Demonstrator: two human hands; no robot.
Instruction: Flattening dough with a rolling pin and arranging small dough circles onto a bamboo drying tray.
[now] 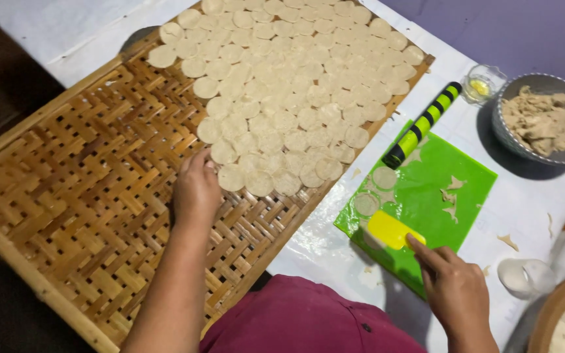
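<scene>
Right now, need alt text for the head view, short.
A person's left hand rests on a woven bamboo tray at the edge of many flat round dough discs, while the right hand holds a yellow scraper on a green mat. A green-and-black rolling pin and a bowl of dough scraps sit nearby.

A home kitchen set up for making snacks by hand.
Dough rounds (295, 85) covered a woven bamboo tray (80, 189); a green mat (433, 196), rolling pin (423, 124) and bowl of scraps (544, 121) sat alongside.
</scene>
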